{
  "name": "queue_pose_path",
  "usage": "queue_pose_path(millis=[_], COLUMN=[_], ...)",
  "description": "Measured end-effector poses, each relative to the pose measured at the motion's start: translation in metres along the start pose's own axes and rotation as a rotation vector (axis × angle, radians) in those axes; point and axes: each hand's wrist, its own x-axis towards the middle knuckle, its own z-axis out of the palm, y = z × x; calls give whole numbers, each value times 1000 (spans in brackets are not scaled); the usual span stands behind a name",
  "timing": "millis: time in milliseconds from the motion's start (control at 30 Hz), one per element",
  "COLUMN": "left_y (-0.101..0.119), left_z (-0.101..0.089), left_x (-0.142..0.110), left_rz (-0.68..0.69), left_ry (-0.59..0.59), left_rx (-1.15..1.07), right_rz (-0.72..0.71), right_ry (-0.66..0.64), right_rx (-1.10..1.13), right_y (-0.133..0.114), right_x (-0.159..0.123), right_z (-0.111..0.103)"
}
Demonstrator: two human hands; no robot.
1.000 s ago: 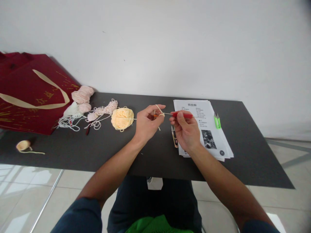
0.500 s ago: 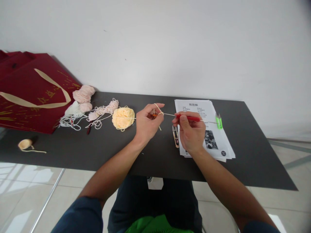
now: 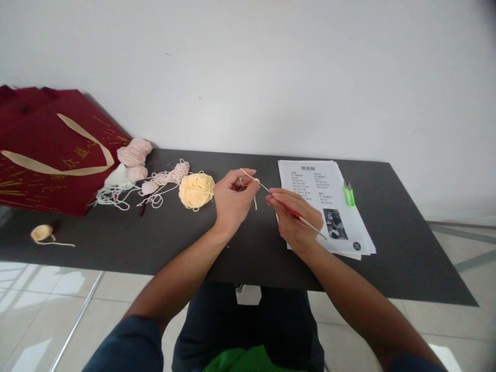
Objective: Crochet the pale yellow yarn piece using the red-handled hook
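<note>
Between the fingers of my left hand (image 3: 234, 199) is pinched a small piece of pale yellow yarn (image 3: 255, 199), with a strand running over the index finger and a short tail hanging down. My right hand (image 3: 295, 217) grips a crochet hook (image 3: 291, 211) by its red handle, and the thin metal shaft reaches left to the yarn at my left fingertips. Something orange shows inside the left hand's grip, too small to name. A ball of pale yellow yarn (image 3: 196, 190) lies on the table just left of my left hand.
Printed sheets (image 3: 306, 181) lie under and beyond my right hand, with green thread snips (image 3: 349, 195) on them. Further left are pink yarn (image 3: 135, 152), tangled white yarn (image 3: 116, 192), a dark red bag (image 3: 46, 150) and a small cream crocheted piece (image 3: 42, 233) on the dark table (image 3: 403, 248).
My right hand has turned and lowered slightly, so the crochet hook now slants, its rear end pointing down toward me. My left hand has shifted slightly left with the yarn.
</note>
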Motion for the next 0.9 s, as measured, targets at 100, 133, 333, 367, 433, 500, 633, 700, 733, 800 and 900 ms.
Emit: queue_pose_path(millis=[100, 133, 333, 367, 433, 500, 633, 700, 733, 800, 900], left_y=[0, 0, 6, 6, 7, 7, 9, 10, 10, 11, 12], left_z=[2, 2, 1, 0, -2, -4, -5, -6, -6, -7, -8], left_x=[2, 3, 8, 9, 11, 13, 15, 15, 16, 16, 15], left_rz=[-67, -97, -335, -377, -450, -499, -510, -484, -471, -448, -423], left_ry=[0, -7, -123, -157, -209, -241, -274, -284, -294, -319, -354], left_rx=[-79, -120, -376, -420, -504, -562, -568, -543, -528, -492, -426], right_rz=[-38, -48, -88, -97, -119, -132, -18, 83, 125, 179, 208], right_ry=[-72, -89, -91, -97, -124, -134, -94, -64, -48, -19, -29], right_rx=[-54, -59, -59, -63, -65, -51, 40, 134, 188, 295, 401], right_y=[3, 4, 13, 15, 19, 21, 17, 14, 12, 10, 11], right_x=[1, 2, 4, 4, 4, 4, 6, 8, 10, 15, 22], right_z=[-2, -2, -3, -3, -4, -4, -3, -2, -1, 0, -2])
